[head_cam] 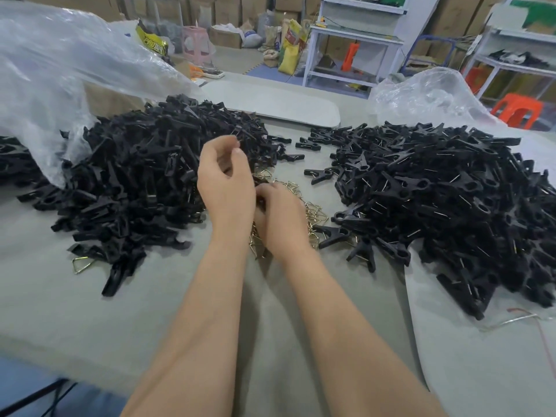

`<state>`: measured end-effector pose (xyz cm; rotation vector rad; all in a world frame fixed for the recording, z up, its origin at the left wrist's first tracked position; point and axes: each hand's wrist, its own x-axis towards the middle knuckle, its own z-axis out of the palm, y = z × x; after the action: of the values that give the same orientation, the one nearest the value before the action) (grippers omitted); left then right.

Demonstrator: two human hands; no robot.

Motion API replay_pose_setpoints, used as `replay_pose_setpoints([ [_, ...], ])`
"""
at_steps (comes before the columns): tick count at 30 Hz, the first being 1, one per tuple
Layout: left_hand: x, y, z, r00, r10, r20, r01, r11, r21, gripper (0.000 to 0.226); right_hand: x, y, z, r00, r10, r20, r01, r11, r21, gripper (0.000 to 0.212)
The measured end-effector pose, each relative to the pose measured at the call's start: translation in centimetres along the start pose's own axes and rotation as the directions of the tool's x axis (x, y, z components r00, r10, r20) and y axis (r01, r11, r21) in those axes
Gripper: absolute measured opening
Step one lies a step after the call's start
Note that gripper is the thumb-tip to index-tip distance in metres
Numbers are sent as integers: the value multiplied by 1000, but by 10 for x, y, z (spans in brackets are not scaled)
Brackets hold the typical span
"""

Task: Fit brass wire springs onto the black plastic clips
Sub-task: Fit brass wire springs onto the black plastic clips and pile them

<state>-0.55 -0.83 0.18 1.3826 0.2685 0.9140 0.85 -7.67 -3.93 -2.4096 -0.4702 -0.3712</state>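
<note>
Centrally on the grey table (150, 311), springs (313, 212) lie between two heaps of clips (135, 176). The left hand (225, 179) hovers curled, thumb to forefinger, its hold unclear. The right hand (279, 218) curls into the springs, grasp hidden. Behind stand a plastic bag (60, 70), cartons (228, 37), white racks (352, 40) and an orange stool (517, 109).

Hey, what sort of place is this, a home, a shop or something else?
Most likely a small factory or assembly workshop. Two big heaps of black plastic clips lie on a grey table with loose brass wire springs between them, and stacked cardboard boxes line the back wall.
</note>
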Motion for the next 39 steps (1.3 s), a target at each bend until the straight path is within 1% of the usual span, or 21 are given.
replay_pose_setpoints([
  [2, 3, -9, 1, 992, -120, 37, 119, 992, 35, 17, 2, 3, -14, 993, 120, -6, -114, 957, 266, 18],
  [4, 3, -13, 2, 985, -150, 82, 144, 987, 78, 16, 1, 5, -30, 981, 190, -28, -161, 895, 416, 16],
  [6, 1, -14, 2, 984, -116, 135, 102, 989, 107, 14, -2, 8, -43, 976, 216, -28, -175, 856, 487, 12],
  [8, 0, -14, 4, 956, -136, 260, 113, 988, 104, 14, -6, 12, -52, 974, 227, -21, -181, 827, 533, 21],
  [10, -4, -14, 5, 881, -204, 426, 166, 978, 123, 10, -8, 17, -56, 977, 214, 21, -187, 799, 572, 20],
  [11, -7, -13, 6, 843, -229, 486, 193, 973, 124, 7, -8, 16, -56, 975, 210, 67, -205, 750, 629, 19],
  [12, -9, -13, 7, 820, -236, 521, 210, 972, 109, 6, -9, 16, -55, 970, 208, 125, -235, 679, 695, 21],
  [14, -8, -12, 6, 838, -217, 500, 216, 975, 62, 11, -8, 14, -52, 951, 249, 185, -301, 603, 739, 21],
  [15, -6, -12, 5, 864, -219, 454, 228, 973, 35, 12, -8, 14, -50, 944, 286, 163, -312, 624, 716, 16],
  [16, -4, -11, 5, 888, -237, 395, 260, 966, -5, 12, -8, 15, -48, 940, 320, 116, -314, 684, 659, 15],
  [17, -2, -11, 4, 903, -269, 334, 305, 950, -61, 11, -9, 16, -47, 944, 324, 64, -303, 770, 562, 24],
  [19, 2, -10, 2, 912, -334, 237, 382, 902, -199, 10, -10, 17, -43, 977, 215, 13, -212, 947, 243, 38],
  [21, 4, -11, 0, 902, -389, 189, 431, 845, -318, 11, -12, 15, -37, 991, 109, 79, -104, 993, -59, 40],
  [23, 6, -12, -2, 884, -435, 173, 467, 793, -392, 11, -13, 12, -28, 985, 95, 142, -68, 981, -180, 35],
  [26, 6, -12, -2, 869, -474, 140, 481, 746, -460, 12, -13, 11, -20, 994, 85, 68, -73, 983, -165, 21],
  [28, 5, -12, -2, 878, -469, 95, 455, 758, -467, 26, -13, 9, -18, 997, 77, 22, -74, 990, -118, 14],
  [30, 5, -11, -3, 895, -440, 72, 424, 791, -442, 33, -13, 8, -17, 997, 71, 23, -68, 991, -113, 14],
  [32, 5, -10, -3, 903, -424, 70, 411, 802, -433, 32, -14, 6, -16, 998, 61, 32, -56, 989, -136, 14],
  [34, 5, -9, -2, 903, -425, 70, 410, 799, -440, 29, -14, 5, -15, 998, 52, 19, -50, 994, -102, 12],
  [36, 4, -9, -2, 905, -420, 75, 409, 804, -432, 32, -14, 3, -14, 998, 60, 10, -60, 997, -57, 16],
  [39, 3, -8, -3, 905, -416, 88, 414, 815, -405, 32, -15, 3, -10, 996, 73, 57, -63, 984, -167, 33],
])
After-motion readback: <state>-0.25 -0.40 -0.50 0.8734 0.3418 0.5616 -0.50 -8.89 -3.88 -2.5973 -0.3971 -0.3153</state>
